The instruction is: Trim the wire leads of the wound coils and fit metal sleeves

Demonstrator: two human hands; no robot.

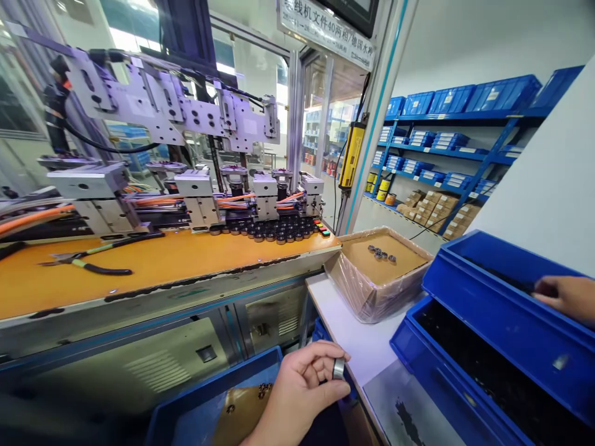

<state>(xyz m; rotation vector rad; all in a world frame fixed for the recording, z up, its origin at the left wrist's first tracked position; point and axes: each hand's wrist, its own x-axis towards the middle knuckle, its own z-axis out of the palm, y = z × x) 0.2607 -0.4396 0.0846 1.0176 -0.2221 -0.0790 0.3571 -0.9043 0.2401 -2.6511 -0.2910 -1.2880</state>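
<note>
Between the thumb and fingertips of my left hand [309, 384] is a small metal ring [339, 369] with a shiny silver outer side. This hand is closed on it, above a blue crate [160, 418] and in front of the white side table. At the far right, my right hand [569, 298] reaches into the upper blue bin [506, 316], which has dark small parts inside. Its fingers are curled together, and the bin's front wall partly hides them. What they hold, if anything, does not show. A second blue bin [432, 359] with dark contents sits underneath.
A plastic-wrapped carton [357, 291] bears several small ring parts [382, 254]. On the orange bench [176, 263] are pliers [93, 263] and many dark ring parts [281, 230], beside a machine [199, 195]. Ring parts also lie in the crate. Blue shelving [493, 152] stands behind.
</note>
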